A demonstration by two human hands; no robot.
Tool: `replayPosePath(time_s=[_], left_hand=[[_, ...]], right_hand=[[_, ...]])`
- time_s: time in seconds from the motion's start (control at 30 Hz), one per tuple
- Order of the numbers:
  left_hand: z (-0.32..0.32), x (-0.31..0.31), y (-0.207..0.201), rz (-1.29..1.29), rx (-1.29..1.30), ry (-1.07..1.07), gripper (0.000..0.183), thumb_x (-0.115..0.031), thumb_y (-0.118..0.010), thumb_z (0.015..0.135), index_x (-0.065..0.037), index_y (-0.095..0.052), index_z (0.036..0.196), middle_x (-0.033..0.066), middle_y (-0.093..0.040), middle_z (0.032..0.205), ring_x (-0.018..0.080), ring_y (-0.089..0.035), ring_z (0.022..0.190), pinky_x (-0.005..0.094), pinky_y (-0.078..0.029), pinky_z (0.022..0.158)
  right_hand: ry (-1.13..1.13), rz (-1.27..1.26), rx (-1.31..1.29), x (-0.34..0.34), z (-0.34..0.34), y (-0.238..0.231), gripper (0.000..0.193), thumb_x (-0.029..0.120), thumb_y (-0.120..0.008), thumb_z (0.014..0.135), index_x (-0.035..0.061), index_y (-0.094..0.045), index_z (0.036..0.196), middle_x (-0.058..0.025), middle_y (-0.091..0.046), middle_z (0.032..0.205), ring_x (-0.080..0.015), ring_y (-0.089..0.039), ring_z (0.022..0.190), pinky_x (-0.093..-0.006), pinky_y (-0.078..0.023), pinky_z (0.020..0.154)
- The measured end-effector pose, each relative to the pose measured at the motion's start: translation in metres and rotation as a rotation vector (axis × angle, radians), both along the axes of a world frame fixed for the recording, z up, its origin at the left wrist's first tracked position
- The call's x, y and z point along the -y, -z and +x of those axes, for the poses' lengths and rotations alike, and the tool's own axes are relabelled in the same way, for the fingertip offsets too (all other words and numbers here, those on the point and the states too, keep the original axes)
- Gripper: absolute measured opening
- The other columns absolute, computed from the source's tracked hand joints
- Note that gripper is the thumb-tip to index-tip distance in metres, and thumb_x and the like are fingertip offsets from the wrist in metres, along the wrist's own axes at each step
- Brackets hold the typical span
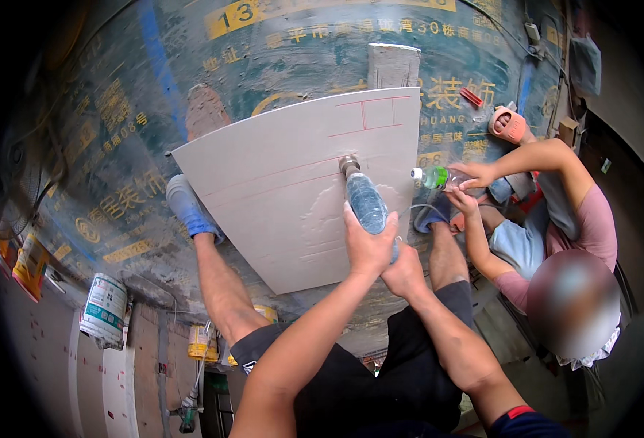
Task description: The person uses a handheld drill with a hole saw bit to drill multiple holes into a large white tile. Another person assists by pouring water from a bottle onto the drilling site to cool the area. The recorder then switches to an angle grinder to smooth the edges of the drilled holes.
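A large white tile point(285, 197) lies between my feet, marked with red pencil lines. My left hand point(368, 239) is wrapped round the dusty blue-grey body of a power drill point(367, 203). Behind it, my right hand point(403, 271) grips the rear of the same tool, partly hidden by the left. A short metal hole saw point(349, 163) at the tool's front end meets the tile on its red lines. Wet, whitish streaks spread over the tile around it. Just right of the tile, a co-worker's hands point(473, 181) hold a clear plastic bottle point(436, 177) sideways, its white cap toward the tool.
The co-worker point(573, 219) crouches close on my right. Printed green floor sheeting point(125, 139) lies under the tile. A grey slab piece point(393, 66) shows beyond the tile's far edge. A white bucket point(105, 310) and a yellow bucket point(203, 342) stand at lower left. A red object point(471, 96) lies at far right.
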State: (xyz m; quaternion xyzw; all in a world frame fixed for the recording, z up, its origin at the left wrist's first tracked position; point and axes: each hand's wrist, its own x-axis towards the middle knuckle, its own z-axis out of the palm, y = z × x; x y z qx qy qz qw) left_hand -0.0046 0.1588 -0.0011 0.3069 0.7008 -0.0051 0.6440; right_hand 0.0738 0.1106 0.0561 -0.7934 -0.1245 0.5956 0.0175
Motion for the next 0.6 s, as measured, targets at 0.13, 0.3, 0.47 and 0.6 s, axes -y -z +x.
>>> replayPosePath(time_s=[0.13,0.3,0.47,0.6], left_hand=[[0.002,-0.011,-0.009,-0.055,0.014,-0.022,0.099,-0.033,-0.082,0.081,0.011,-0.027,0.151,0.0323,-0.056,0.133,0.0431,-0.06,0.122,0.0466,-0.047,0.103],[0.001,-0.002,-0.003,0.054,-0.017,0.014,0.086,-0.032,-0.082,0.083,0.006,-0.036,0.145,0.0248,-0.06,0.124,0.0358,-0.063,0.111,0.0451,-0.05,0.097],[0.001,0.006,0.003,0.119,-0.036,0.035,0.079,-0.029,-0.081,0.084,0.005,-0.039,0.141,0.0201,-0.062,0.118,0.0303,-0.065,0.105,0.0434,-0.051,0.093],[0.001,0.001,0.0,0.014,0.019,-0.011,0.089,-0.029,-0.082,0.082,0.009,-0.031,0.145,0.0279,-0.055,0.127,0.0392,-0.058,0.117,0.0469,-0.046,0.101]], right_hand=[[-0.023,0.006,0.004,0.003,0.0,0.003,0.036,0.019,-0.078,0.075,-0.0033,-0.067,0.101,-0.0268,-0.073,0.095,-0.0466,-0.069,0.095,-0.0501,-0.054,0.083],[-0.027,0.004,0.006,0.003,-0.001,0.003,0.033,0.018,-0.076,0.077,-0.0023,-0.067,0.101,-0.0273,-0.072,0.094,-0.047,-0.069,0.095,-0.0505,-0.054,0.083],[-0.003,0.015,0.009,0.001,-0.002,0.002,0.032,0.019,-0.074,0.08,-0.0027,-0.067,0.102,-0.0278,-0.072,0.094,-0.0461,-0.07,0.096,-0.0493,-0.054,0.083],[-0.013,0.022,0.01,0.003,-0.002,0.003,0.033,0.019,-0.073,0.081,-0.0033,-0.067,0.104,-0.0281,-0.072,0.095,-0.0452,-0.07,0.097,-0.0483,-0.054,0.084]])
